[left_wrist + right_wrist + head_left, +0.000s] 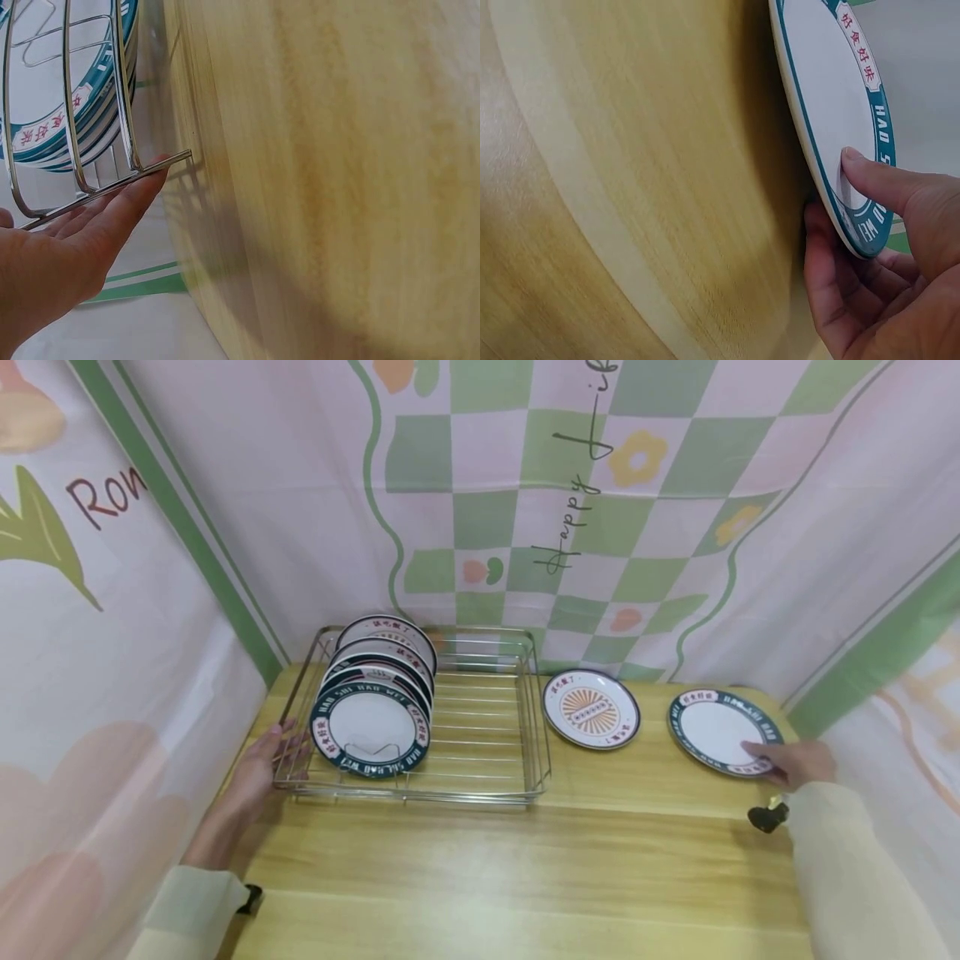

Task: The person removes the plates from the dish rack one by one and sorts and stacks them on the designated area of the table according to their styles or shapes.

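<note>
A wire dish rack (480,777) stands on the wooden table (525,877) and holds several plates (371,727) upright at its left end. My left hand (262,764) lies flat against the rack's left side, fingers straight along the bottom wire (112,184). At the far right lies a white plate with a dark green rim (720,731). My right hand (795,764) pinches its near edge, thumb (877,180) on top and fingers under the rim (855,225). Between rack and green plate lies a plate with an orange sunburst (591,708).
Patterned cloth walls close in the table on the left, back and right. The right part of the rack (487,718) holds no plates. The table's front half is bare wood.
</note>
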`<state>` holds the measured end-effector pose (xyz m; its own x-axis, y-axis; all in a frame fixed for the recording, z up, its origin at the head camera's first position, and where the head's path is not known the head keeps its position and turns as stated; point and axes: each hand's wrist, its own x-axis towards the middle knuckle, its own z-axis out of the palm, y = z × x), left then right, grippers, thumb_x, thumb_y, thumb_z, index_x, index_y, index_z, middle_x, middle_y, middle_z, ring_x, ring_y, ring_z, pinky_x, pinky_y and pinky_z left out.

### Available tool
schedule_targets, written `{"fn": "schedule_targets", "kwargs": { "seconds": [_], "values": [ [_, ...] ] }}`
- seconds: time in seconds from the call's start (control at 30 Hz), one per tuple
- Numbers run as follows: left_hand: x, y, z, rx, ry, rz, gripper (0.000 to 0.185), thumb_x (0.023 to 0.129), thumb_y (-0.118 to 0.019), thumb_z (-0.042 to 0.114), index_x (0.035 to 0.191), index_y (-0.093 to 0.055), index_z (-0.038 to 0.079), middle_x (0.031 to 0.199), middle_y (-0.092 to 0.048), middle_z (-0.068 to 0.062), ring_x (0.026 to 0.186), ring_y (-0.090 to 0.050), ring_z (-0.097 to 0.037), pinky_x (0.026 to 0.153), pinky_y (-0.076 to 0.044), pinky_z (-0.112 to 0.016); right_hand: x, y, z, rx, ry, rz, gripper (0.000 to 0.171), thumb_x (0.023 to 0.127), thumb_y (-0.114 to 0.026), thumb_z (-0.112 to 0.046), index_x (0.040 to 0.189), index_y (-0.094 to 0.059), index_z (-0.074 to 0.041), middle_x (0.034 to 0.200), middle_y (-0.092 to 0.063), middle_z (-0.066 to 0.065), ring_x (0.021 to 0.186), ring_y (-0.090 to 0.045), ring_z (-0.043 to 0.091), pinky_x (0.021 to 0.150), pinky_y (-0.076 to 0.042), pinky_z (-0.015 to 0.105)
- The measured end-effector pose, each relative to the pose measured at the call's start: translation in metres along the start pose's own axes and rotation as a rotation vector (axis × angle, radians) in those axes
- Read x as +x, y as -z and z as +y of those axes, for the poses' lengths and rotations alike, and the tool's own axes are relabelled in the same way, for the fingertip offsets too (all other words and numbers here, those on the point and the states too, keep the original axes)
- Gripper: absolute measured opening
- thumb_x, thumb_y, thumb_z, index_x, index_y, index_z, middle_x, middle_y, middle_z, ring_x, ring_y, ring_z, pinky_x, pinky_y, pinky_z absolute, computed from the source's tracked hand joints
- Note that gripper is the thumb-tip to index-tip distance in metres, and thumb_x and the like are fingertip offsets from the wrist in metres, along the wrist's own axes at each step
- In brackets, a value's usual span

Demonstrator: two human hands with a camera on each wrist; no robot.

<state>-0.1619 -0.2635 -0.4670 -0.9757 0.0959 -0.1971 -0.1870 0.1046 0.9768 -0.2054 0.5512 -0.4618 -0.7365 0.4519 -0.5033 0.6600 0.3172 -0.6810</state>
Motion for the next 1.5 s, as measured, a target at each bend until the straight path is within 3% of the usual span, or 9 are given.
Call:
{"fn": "schedule_targets", "kwargs": {
  "seconds": [0.23,0.7,0.93,1.07,1.33,1.5],
  "values": [
    [0.0,0.0,-0.001,0.003,0.002,0.001,0.068,0.116,-0.009,0.045,0.169,-0.005,0.001,0.168,-0.023,-0.035,0.152,-0.03,-0.053,0.1,-0.061,-0.037,-0.006,-0.003,-0.002,-0.214,0.091,0.002,0.061,0.093,-0.083,-0.041,0.1,-0.058,0.014,0.066,-0.069,0.005,0.062,-0.07,0.018,0.062,-0.065,0.032],
    [0.001,0.001,-0.001,0.015,0.0,0.0,0.067,0.116,-0.009,0.044,0.169,-0.006,0.002,0.168,-0.024,-0.035,0.152,-0.031,-0.053,0.099,-0.061,-0.037,0.002,0.0,0.009,-0.476,0.199,0.026,0.067,0.091,-0.075,-0.066,0.074,-0.063,-0.002,0.063,-0.066,0.006,0.059,-0.065,0.02,0.056,-0.058,0.034],
    [0.002,0.002,-0.003,0.013,0.004,-0.001,0.066,0.116,-0.009,0.044,0.169,-0.007,0.004,0.168,-0.024,-0.034,0.152,-0.032,-0.053,0.1,-0.061,-0.039,-0.029,-0.002,-0.007,-0.519,0.25,0.014,0.063,0.094,-0.07,-0.066,0.069,-0.063,-0.008,0.063,-0.065,0.002,0.058,-0.063,0.019,0.057,-0.056,0.031],
    [0.002,0.002,-0.003,0.007,0.004,-0.003,0.066,0.116,-0.009,0.044,0.169,-0.007,0.004,0.168,-0.024,-0.034,0.152,-0.031,-0.052,0.1,-0.061,-0.038,-0.042,-0.001,-0.015,-0.528,0.288,-0.034,0.064,0.097,-0.067,-0.064,0.072,-0.065,-0.006,0.066,-0.066,0.004,0.062,-0.064,0.021,0.058,-0.056,0.032],
    [0.001,0.001,-0.002,0.014,0.009,-0.004,0.068,0.116,-0.009,0.045,0.169,-0.007,0.004,0.168,-0.024,-0.033,0.152,-0.031,-0.052,0.1,-0.06,-0.036,-0.01,0.014,-0.005,-0.653,0.325,-0.047,0.066,0.099,-0.063,-0.065,0.073,-0.064,-0.005,0.071,-0.068,0.008,0.067,-0.064,0.024,0.06,-0.055,0.033],
    [0.0,0.001,-0.001,0.016,0.011,-0.002,0.069,0.116,-0.009,0.046,0.169,-0.007,0.004,0.168,-0.024,-0.033,0.153,-0.031,-0.052,0.1,-0.06,-0.036,-0.009,0.019,-0.02,-0.716,0.347,-0.035,0.071,0.098,-0.061,-0.071,0.078,-0.061,-0.003,0.077,-0.065,0.013,0.071,-0.063,0.028,0.06,-0.055,0.037]
  ]
}}
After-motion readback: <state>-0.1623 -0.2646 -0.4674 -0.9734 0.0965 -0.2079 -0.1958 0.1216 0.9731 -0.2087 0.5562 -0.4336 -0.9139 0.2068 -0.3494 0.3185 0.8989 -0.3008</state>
